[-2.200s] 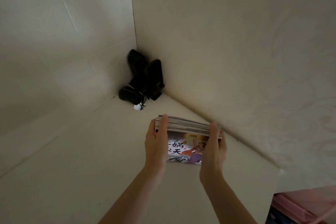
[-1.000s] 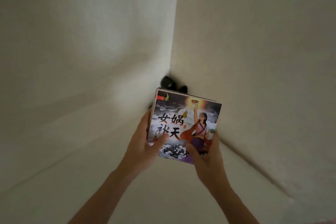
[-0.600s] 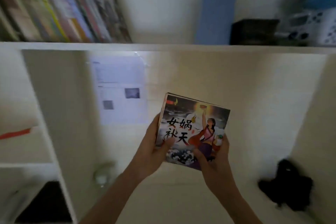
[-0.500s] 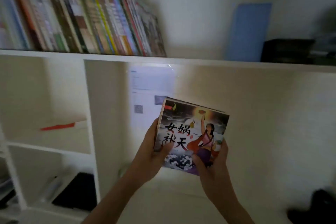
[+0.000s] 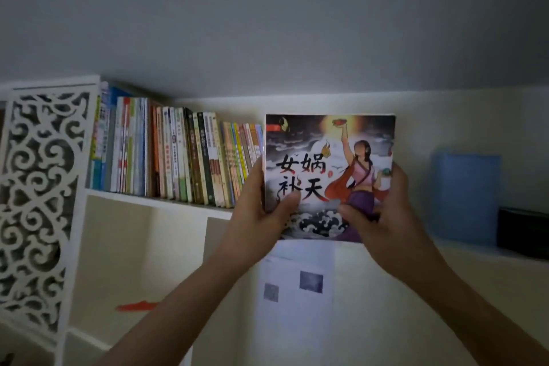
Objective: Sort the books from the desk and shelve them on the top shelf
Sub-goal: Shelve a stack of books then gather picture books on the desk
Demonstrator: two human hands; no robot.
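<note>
Spanning the frame, white top shelf point(image 5: 154, 202) carries a tight row of upright thin-spined books point(image 5: 178, 151) beside a fretwork scroll side panel point(image 5: 38, 202). Square glossy picture-book stack point(image 5: 329, 175) is held upright just right of that row, at shelf height. Left hand point(image 5: 261, 211) and right hand point(image 5: 383, 211) grip its lower edges, thumbs on the cover.

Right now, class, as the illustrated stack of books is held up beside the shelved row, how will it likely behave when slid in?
The illustrated stack of books is probably thin paperbacks, so it may flex or fan apart; the left hand and right hand both grip it. Its glossy-looking cover could slip. The leaning shelved row may topple if nudged.
</note>
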